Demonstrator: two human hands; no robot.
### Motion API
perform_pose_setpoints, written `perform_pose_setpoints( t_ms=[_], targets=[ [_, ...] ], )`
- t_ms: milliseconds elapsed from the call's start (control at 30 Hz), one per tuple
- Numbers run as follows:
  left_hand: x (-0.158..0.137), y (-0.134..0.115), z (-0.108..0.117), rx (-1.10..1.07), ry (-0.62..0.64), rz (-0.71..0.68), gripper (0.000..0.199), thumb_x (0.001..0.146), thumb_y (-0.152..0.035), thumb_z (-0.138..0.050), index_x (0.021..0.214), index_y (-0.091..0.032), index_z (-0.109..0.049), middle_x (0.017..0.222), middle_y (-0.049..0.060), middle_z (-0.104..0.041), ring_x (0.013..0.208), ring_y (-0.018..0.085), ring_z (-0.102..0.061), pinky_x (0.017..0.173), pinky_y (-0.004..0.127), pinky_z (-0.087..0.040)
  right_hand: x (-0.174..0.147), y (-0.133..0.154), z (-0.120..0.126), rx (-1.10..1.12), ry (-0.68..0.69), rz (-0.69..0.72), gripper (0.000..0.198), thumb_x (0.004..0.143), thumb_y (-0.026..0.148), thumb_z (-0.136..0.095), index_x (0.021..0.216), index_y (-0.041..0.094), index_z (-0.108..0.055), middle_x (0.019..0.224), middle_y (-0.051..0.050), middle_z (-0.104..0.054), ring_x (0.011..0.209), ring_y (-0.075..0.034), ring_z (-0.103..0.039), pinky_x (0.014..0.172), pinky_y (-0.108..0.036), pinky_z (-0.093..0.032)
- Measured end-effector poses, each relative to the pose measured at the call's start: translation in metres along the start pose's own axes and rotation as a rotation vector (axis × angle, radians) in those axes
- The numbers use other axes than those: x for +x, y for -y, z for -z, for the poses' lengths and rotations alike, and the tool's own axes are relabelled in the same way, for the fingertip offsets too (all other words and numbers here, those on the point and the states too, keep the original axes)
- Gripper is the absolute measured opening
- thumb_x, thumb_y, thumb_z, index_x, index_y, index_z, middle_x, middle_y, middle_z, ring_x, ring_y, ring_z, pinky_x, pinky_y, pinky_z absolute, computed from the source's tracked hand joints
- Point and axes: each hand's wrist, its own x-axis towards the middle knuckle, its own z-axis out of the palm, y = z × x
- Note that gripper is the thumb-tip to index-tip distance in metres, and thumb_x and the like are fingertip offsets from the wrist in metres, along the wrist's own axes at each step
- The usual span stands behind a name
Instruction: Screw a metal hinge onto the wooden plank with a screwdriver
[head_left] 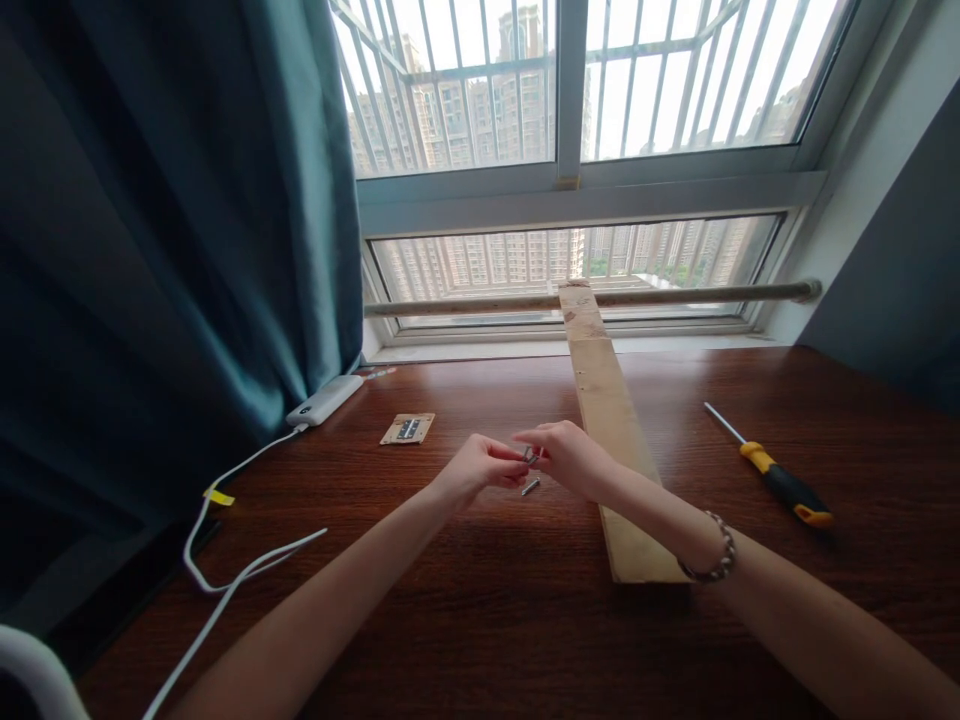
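My left hand [491, 464] and my right hand [566, 455] meet above the middle of the table. Their fingertips pinch a small silvery metal piece [531, 457], mostly covered by the fingers, so its exact kind cannot be made out. Just below the hands, a short metal rod-like piece [531, 487], perhaps a screw, lies on the wood. A long pale wooden board [611, 400] runs beneath my right forearm, its far end resting up on the rail by the window.
A yellow and black screwdriver [787, 487] lies at right. On the left are a small brown card with a black and white label [409, 429], a white power strip [326, 400] and a white cable [225, 590]. A blue curtain [300, 200] hangs beside the window.
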Motion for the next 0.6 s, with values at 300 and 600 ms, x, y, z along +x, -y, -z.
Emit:
perform_pose_setpoints(
  t_ms=[300, 600],
  targets=[
    [0.015, 0.002, 0.022, -0.296, -0.249, 0.070, 0.010, 0.063, -0.010, -0.072, 0.071, -0.008, -0.065, 0.066, 0.006, -0.066, 0.061, 0.009, -0.061, 0.069, 0.021, -0.050, -0.002, -0.012, -0.023, -0.176, 0.291, -0.102, 0.008, 0.067, 0.012, -0.063, 0.071, 0.017, -0.068, 0.074, -0.005, -0.067, 0.067, -0.015, -0.061, 0.056, -0.020, -0.038],
    [0.016, 0.007, 0.023, -0.263, -0.269, 0.127, 0.012, 0.065, -0.013, -0.070, 0.076, -0.009, -0.066, 0.069, 0.008, -0.068, 0.066, 0.013, -0.064, 0.061, 0.020, -0.051, 0.006, -0.009, -0.033, -0.237, 0.319, -0.045, 0.016, 0.073, 0.016, -0.058, 0.088, 0.018, -0.061, 0.084, -0.006, -0.065, 0.077, -0.018, -0.061, 0.062, -0.023, -0.038]
  ],
)
